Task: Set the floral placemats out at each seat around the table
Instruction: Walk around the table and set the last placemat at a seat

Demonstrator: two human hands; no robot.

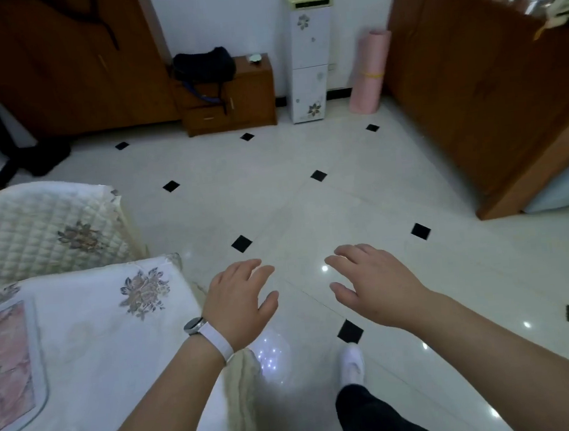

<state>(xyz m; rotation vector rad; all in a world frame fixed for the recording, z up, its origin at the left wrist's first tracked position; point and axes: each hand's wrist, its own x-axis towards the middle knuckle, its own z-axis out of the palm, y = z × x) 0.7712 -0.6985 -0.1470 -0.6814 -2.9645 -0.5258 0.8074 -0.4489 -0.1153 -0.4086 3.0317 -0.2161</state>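
Observation:
A pink floral placemat (4,370) lies flat on the table (116,350) at the left edge of view, partly cut off by the frame. The table wears a white cloth with flower prints. My left hand (238,298), with a white watch on its wrist, hovers palm down just past the table's right edge, fingers relaxed and holding nothing. My right hand (375,283) hovers beside it over the floor, also palm down with loose fingers and nothing in it.
A chair with a quilted cream cover (47,229) stands at the table's far side. Ahead lies glossy tiled floor (309,196). A small wooden cabinet (231,96), a white water dispenser (310,58), a pink rolled mat (370,70) and a wooden counter (489,94) line the back and right.

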